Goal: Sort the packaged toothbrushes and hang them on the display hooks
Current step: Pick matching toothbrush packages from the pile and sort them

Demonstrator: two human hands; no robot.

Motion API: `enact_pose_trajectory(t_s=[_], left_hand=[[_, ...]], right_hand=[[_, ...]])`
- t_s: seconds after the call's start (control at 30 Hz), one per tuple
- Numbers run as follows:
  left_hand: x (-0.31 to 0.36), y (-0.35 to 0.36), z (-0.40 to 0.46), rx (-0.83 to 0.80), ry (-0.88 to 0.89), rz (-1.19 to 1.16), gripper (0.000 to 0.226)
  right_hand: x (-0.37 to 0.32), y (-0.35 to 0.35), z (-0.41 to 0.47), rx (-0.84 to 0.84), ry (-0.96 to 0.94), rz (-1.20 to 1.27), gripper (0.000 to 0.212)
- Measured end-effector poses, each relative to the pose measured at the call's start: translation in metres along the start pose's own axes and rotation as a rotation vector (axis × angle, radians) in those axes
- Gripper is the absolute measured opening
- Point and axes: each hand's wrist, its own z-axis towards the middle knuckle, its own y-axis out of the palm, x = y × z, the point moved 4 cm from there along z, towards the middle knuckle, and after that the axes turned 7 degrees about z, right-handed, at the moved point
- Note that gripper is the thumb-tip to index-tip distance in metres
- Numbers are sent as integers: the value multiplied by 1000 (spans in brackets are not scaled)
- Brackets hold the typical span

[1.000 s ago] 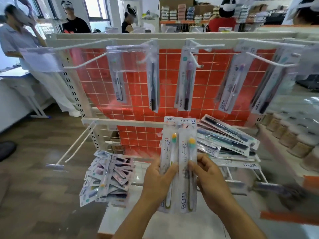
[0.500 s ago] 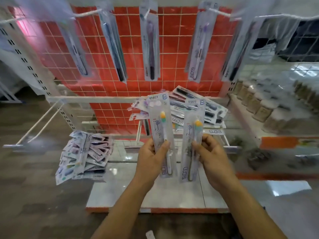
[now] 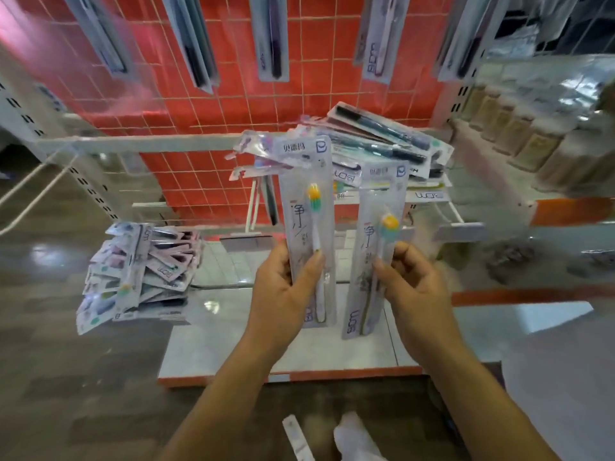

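My left hand (image 3: pixel 283 287) grips one packaged toothbrush (image 3: pixel 307 207) upright; my right hand (image 3: pixel 412 287) grips a second pack (image 3: pixel 376 247) just beside it, apart. Behind them, a pile of packs (image 3: pixel 372 144) rests on lower hooks; another bundle (image 3: pixel 139 271) hangs at left.

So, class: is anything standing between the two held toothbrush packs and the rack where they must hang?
Partly. The left hand and right hand each grip one pack, left pack and right pack. Directly behind them a heap of packs lies across the lower hooks. The upper row already carries hanging packs; its hooks are out of view.
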Motion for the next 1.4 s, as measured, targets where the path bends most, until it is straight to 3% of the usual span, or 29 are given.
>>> enact_pose_trajectory(t_s=[0.07, 0.2, 0.4, 0.5, 0.73, 0.9, 1.07, 1.4], left_hand=[[-19, 4, -1, 41, 67, 42, 19], [-56, 16, 0, 78, 253, 82, 40], [-117, 28, 7, 134, 556, 131, 12], [-155, 29, 10, 177, 635, 152, 9], [-235, 39, 23, 207, 651, 199, 19], [-268, 42, 27, 201, 568, 55, 22], [-272, 34, 30, 233, 520, -39, 28], [-255, 10, 30, 322, 443, -43, 29]], right_hand=[[16, -5, 0, -24, -50, -19, 23], [47, -15, 7, -50, -143, -8, 15], [106, -24, 22, -111, -392, -37, 15], [143, -31, 30, -99, -486, -33, 18], [209, -50, 47, -129, -607, -14, 15], [238, -59, 52, -127, -633, 0, 14], [234, -47, 61, -176, -617, -24, 23], [193, -3, 77, -166, -675, -29, 21]])
